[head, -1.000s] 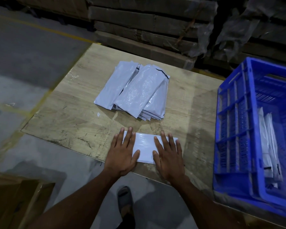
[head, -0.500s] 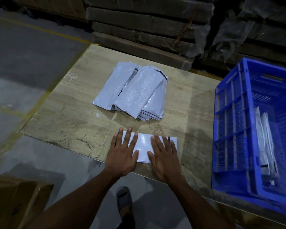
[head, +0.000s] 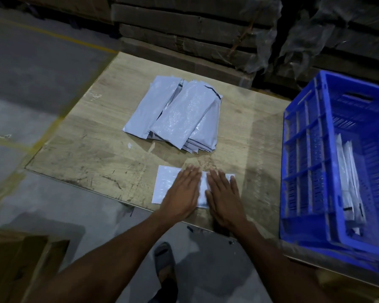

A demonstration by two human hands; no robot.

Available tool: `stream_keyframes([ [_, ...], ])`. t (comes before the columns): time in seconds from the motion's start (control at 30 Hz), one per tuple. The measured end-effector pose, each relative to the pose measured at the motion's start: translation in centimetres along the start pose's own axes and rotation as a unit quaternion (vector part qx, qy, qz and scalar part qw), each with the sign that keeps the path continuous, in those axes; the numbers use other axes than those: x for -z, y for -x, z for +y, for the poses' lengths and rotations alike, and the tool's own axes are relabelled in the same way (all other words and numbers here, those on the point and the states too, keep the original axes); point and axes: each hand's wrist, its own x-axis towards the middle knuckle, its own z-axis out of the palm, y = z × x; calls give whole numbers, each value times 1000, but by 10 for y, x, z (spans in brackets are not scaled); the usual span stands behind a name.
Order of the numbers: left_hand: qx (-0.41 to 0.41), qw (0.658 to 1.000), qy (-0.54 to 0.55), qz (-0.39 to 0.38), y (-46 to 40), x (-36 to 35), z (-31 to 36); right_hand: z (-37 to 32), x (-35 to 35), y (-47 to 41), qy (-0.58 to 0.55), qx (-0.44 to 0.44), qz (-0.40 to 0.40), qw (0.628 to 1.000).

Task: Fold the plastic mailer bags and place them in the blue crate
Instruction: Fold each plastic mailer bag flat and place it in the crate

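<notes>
A folded white mailer bag (head: 166, 184) lies flat near the front edge of the wooden table (head: 92, 154). My left hand (head: 182, 194) presses palm-down on its middle, fingers together. My right hand (head: 224, 196) lies flat on its right end, touching the left hand. Both hands hold nothing. A pile of several grey-white mailer bags (head: 177, 115) sits at the table's centre, beyond my hands. The blue crate (head: 304, 171) stands at the right, with a few folded bags (head: 348, 178) leaning upright inside.
Stacked flat cardboard wrapped in plastic film (head: 195, 33) runs along the back of the table. A brown carton (head: 20, 265) stands on the floor at lower left. My sandalled foot (head: 164, 259) shows below the table edge. Concrete floor with yellow lines lies to the left.
My left hand has slid right along the folded bag, uncovering its left end. The two hands now lie side by side over the bag's right half.
</notes>
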Motion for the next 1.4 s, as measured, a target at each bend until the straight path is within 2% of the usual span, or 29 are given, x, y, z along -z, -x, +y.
stream_keyframes([
  [0.1,22,1000,11,-13,-3,-17,10,0,-11,2,16,-23,-5,1000],
  [0.27,61,993,-84,-60,20,-13,-19,6,-9,10,39,-33,-14,999],
  [0.4,107,988,-96,-59,34,-3,-42,10,-5,15,39,-54,-37,997],
  [0.5,116,985,-108,-64,38,-3,-45,14,-1,17,19,-86,-68,994],
  [0.57,117,985,-105,-64,38,-4,-44,6,4,13,46,-97,-68,992],
  [0.63,113,986,-105,-67,38,-5,-44,-8,6,7,85,-53,-42,994],
  [0.73,110,986,-105,-65,38,-4,-45,-23,-2,-4,98,61,-51,992],
  [0.8,108,986,-111,-64,38,-3,-45,-18,-3,-7,88,54,-74,992],
  [0.97,102,986,-117,-57,40,-5,-47,18,9,14,27,-50,-117,992],
  [1.03,98,987,-115,-58,38,-6,-48,27,16,18,59,-24,-133,989],
  [1.1,86,988,-108,-64,36,-7,-51,27,18,17,99,45,-107,988],
  [1.17,71,989,-105,-76,32,-6,-55,24,17,11,95,130,-105,981],
  [1.23,67,990,-90,-84,28,-3,-58,22,15,3,82,172,-126,974],
  [1.3,56,992,-78,-77,29,2,-58,24,15,-1,65,156,-121,978],
  [1.4,-9,995,-87,-57,35,7,-59,22,24,-5,15,115,-140,983],
])
